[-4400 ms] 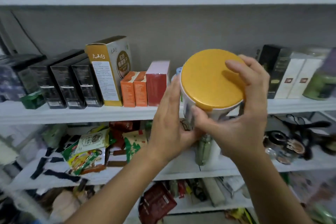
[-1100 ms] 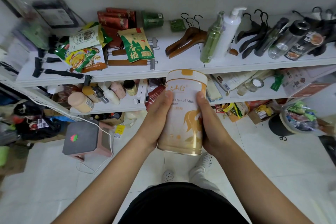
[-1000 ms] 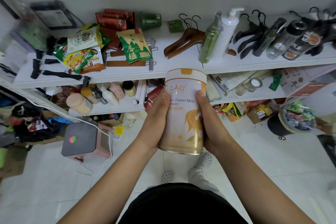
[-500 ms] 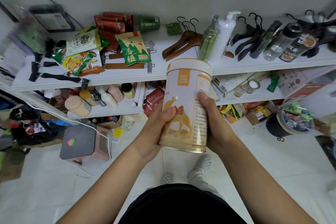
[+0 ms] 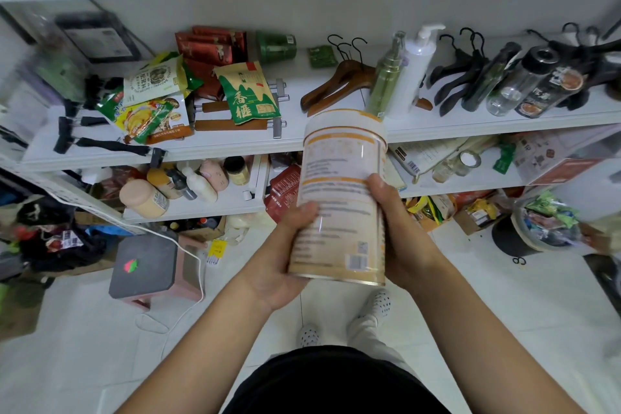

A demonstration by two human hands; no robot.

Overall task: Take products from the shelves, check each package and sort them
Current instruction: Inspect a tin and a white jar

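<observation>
A tall cream and orange milk powder can [image 5: 341, 198] stands upright in front of me, held between both hands above the floor. Its printed text panel and barcode face me. My left hand [image 5: 282, 265] cups the can's lower left side, thumb across the front. My right hand [image 5: 400, 232] grips the right side, thumb on the label. Behind the can runs a white shelf [image 5: 235, 144] with snack bags [image 5: 248, 94], wooden hangers [image 5: 336, 84], a green spray bottle [image 5: 386, 74] and a white pump bottle [image 5: 415, 67].
A lower shelf [image 5: 201, 208] carries small bottles and jars. A grey and pink stool [image 5: 151, 265] with a white cable stands on the tiled floor at left. A black bin [image 5: 524, 235] full of wrappers sits at right. Bags are piled at far left.
The can was taken off an upper shelf and lowered. Over the last second both hands have turned it, so the camel picture has gone round and the text panel faces me.
</observation>
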